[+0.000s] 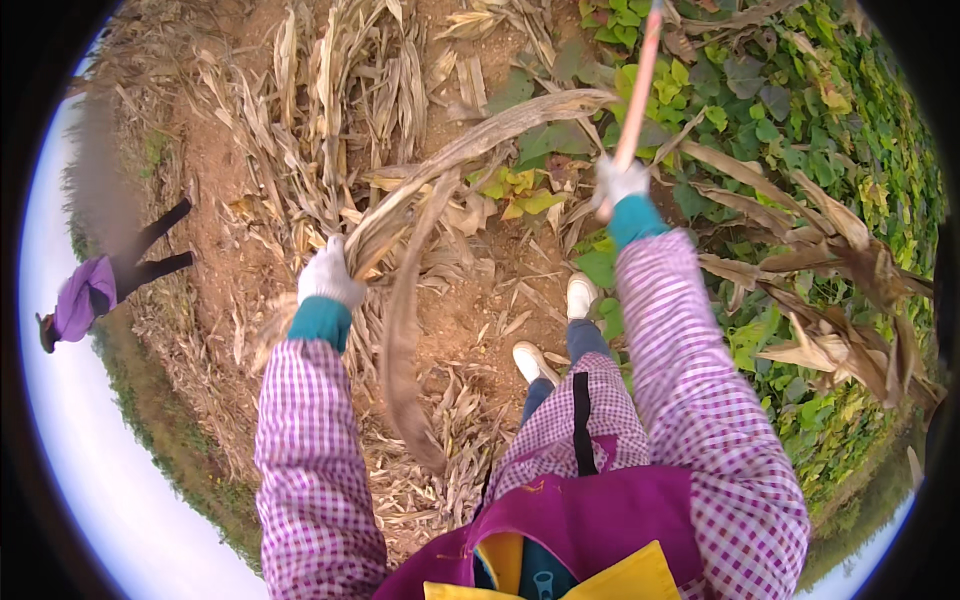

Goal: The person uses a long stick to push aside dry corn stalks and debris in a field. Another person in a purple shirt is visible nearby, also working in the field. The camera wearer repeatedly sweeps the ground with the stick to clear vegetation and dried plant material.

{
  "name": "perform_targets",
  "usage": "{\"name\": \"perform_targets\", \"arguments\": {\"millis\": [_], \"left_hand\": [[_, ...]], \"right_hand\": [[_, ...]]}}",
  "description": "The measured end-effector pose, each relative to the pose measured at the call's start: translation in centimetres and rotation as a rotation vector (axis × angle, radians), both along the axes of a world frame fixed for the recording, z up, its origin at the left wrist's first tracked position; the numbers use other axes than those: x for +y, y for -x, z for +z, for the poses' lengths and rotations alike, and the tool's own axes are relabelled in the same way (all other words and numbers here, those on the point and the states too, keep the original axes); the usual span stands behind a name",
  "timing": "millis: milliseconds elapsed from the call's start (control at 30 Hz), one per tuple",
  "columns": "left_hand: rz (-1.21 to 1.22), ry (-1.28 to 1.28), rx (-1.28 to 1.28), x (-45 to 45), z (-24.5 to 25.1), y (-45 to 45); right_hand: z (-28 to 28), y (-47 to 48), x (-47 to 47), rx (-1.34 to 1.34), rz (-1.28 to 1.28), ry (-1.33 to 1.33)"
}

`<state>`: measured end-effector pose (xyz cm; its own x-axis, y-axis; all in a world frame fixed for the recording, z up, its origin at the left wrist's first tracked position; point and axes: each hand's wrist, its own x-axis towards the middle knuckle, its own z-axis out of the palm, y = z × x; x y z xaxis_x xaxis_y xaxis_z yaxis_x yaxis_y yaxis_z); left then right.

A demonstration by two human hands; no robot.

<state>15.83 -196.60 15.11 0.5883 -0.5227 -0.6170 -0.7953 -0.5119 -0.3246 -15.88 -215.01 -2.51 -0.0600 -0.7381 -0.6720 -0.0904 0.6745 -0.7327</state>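
Note:
My left hand (330, 274), in a white glove with a teal cuff, is closed around dry corn stalks and leaves (480, 142). Their long blades arch up and to the right, and one curls down towards the ground. My right hand (621, 184), gloved the same way, grips a pinkish wooden handle (641, 90) that points away to the picture's top edge. The handle's far end is out of view, so the kind of tool cannot be told. The right hand is slightly blurred, above green vines.
Cut dry corn stalks (322, 97) lie on reddish soil ahead and left. Green vines (757, 112) spread along the right, with standing dry corn leaves (832, 337) among them. My white shoes (581, 296) are on the soil. Another person (86, 296) in purple is at far left.

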Motion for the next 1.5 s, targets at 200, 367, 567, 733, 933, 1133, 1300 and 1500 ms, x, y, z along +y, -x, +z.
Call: {"name": "perform_targets", "arguments": {"millis": [200,367,567,733,933,1133,1300,1500], "left_hand": [[0.138,0.161,-0.079,12.4,0.0,-7.0],[0.568,0.265,-0.132,24.5,4.1,-6.9],[0.532,0.193,-0.075,25.8,5.2,-2.6],[-0.197,0.249,0.186,16.1,6.6,2.9],[-0.756,0.594,0.62,-0.8,2.4,14.6],[-0.937,0.385,0.2,-16.9,-6.1,17.6],[-0.739,-0.031,-0.11,-20.7,-10.5,11.6],[-0.447,-0.258,0.152,-20.9,-12.5,8.0]], "right_hand": [[-8.7,-4.7,24.0,-0.029,0.361,-0.757],[-14.3,-3.0,24.5,-0.184,-0.047,-0.939],[-12.3,-6.3,22.3,-0.251,0.14,-0.607],[-8.1,-5.4,20.8,-0.247,0.185,-0.635],[-5.7,-3.9,20.3,-0.234,0.258,-0.638],[-6.5,-2.2,18.3,-0.258,0.289,-0.649],[-6.4,-0.9,17.4,-0.187,0.3,-0.689],[-7.4,-0.8,18.0,-0.234,0.217,-0.711]]}}
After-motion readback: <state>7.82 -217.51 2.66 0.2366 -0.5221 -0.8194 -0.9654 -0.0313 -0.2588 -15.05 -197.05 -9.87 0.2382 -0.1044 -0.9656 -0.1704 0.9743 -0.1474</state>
